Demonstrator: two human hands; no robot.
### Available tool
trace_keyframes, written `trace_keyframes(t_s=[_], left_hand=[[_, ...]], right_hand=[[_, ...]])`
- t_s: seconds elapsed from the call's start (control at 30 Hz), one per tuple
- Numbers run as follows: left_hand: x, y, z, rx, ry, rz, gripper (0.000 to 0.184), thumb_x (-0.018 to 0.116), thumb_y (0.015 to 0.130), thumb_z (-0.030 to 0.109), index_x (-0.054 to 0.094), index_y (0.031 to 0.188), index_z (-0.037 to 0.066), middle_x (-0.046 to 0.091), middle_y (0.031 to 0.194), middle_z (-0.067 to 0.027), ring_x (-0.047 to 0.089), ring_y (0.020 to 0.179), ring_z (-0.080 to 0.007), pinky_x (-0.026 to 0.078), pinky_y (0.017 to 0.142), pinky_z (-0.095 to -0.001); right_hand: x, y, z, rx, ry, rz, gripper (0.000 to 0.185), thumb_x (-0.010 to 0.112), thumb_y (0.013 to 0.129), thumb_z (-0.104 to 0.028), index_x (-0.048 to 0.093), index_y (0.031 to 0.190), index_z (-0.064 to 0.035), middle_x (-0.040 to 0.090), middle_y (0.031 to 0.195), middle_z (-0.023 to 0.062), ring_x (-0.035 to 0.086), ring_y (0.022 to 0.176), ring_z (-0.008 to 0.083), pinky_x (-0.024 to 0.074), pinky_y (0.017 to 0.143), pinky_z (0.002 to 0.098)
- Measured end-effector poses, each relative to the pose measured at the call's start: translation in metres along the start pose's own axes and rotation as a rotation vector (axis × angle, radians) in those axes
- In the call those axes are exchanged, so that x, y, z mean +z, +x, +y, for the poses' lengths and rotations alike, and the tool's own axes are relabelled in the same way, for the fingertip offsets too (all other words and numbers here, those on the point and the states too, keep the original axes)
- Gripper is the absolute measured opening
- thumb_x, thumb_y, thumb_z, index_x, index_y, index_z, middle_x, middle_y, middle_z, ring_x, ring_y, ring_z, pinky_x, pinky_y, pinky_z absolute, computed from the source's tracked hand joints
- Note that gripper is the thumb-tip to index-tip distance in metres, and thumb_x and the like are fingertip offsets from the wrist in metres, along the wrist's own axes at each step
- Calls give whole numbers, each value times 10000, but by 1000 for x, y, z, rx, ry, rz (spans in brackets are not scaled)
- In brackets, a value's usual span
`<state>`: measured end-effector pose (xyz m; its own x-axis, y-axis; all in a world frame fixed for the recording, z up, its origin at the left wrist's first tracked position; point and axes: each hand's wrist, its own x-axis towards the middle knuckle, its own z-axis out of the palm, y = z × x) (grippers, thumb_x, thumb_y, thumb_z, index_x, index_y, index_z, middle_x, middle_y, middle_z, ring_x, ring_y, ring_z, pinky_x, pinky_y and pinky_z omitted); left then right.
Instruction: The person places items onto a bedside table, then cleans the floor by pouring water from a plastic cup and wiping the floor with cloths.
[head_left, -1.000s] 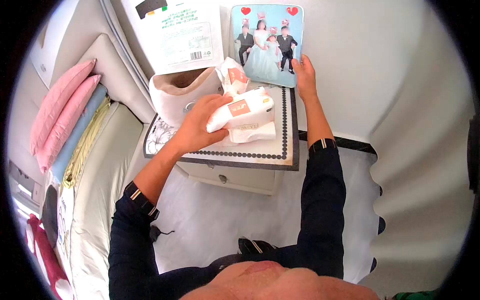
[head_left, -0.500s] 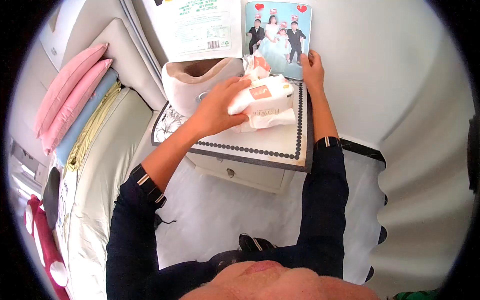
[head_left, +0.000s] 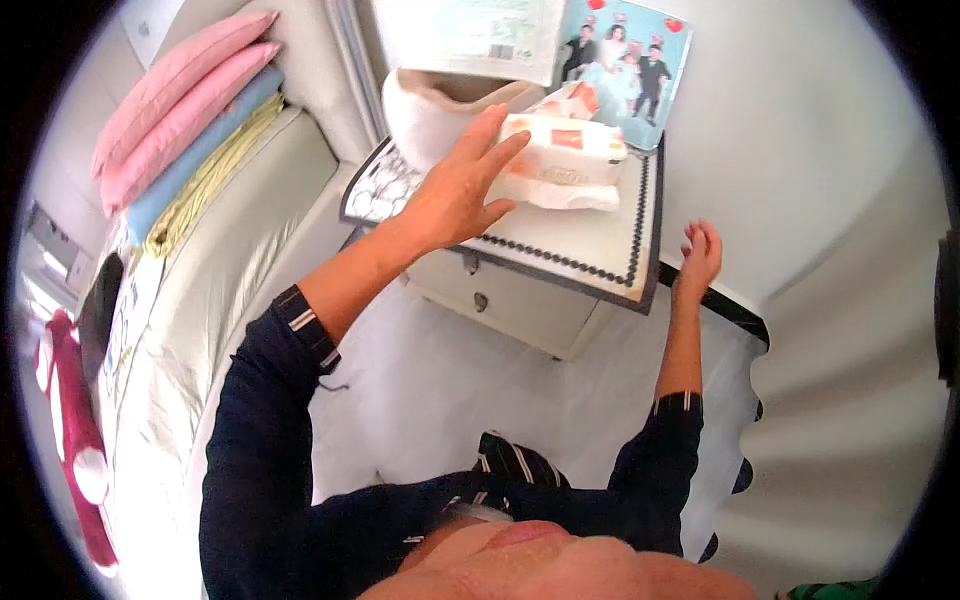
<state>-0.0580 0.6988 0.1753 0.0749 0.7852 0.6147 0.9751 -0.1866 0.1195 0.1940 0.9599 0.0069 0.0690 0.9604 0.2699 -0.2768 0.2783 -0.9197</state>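
My left hand, fingers spread, is over the nightstand at the left end of a white tissue pack with an orange label. It holds nothing. A flattened wrapper end shows below the pack, and another crumpled orange-and-white pack is behind it. My right hand is off the nightstand's right side, near the wall, with its fingers curled loosely and nothing visible in them. The family photo panel leans upright at the back right of the nightstand, touched by neither hand.
A whitish round basket-like holder and a white printed board are at the nightstand's back left. The bed with stacked pink pillows stands left. A curtain hangs right.
My right hand has let go of the photo panel and moved down toward me. My left hand has opened off the tissue pack. The view has shifted, so the nightstand appears farther right.
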Motion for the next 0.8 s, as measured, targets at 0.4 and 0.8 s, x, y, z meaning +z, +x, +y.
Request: trace_keyframes(t_s=[0.4,0.8], left_hand=[[-143,-265,-63,-480,68,-336,459,655,786,27,538,1228,65,418,1420,-145,420,1284,-343,373,1052,-407],[-225,-501,-34,-995,-166,-821,426,659,793,112,560,1194,10,602,1150,-186,579,1043,-347,466,898,-418]], right_hand=[[-55,-217,77,690,-237,-400,232,507,925,-243,595,844,-44,579,627,45,485,489,116,339,435,224],[-29,-258,90,1003,-613,-654,206,522,905,-186,574,1036,-35,672,888,83,628,698,142,423,511,250]])
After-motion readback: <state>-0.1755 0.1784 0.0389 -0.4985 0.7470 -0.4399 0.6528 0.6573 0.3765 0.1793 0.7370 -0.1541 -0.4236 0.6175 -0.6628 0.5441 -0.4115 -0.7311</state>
